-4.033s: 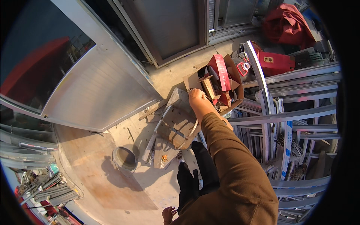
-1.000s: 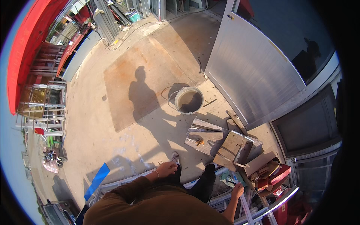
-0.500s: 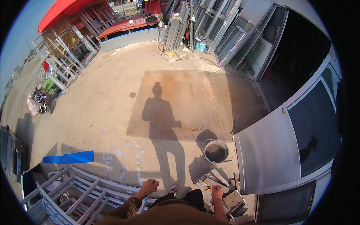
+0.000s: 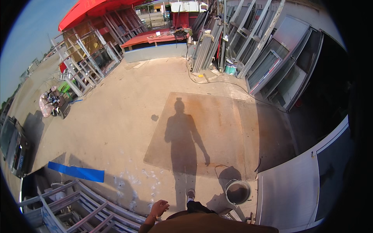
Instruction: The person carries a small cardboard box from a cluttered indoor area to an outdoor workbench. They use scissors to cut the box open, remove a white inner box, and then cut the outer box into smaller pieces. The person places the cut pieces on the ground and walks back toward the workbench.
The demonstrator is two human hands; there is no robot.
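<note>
My left hand (image 4: 159, 208) hangs low in front of me, its fingers loosely bent and apart, holding nothing that I can see. A metal frame (image 4: 87, 217) with pale bars lies to its left, the nearest thing to that hand. My right hand is out of the picture. On the ground ahead to the right stands a grey bucket (image 4: 248, 193) with a thin handle; its inside is dark. One checked shoe (image 4: 190, 194) shows below me on the concrete.
A blue strip (image 4: 76, 172) lies at the left near the frame. A pale panel (image 4: 287, 194) stands on the right. Farther off are leaning window frames (image 4: 268, 70), a red-covered bench (image 4: 155, 37), a scooter (image 4: 54, 103) and a parked car (image 4: 12, 145). A cable (image 4: 225, 82) crosses the ground.
My right hand has left the picture at the lower edge. The left hand sits lower. The view has shifted, so the bucket, frames and bench appear lower and farther right.
</note>
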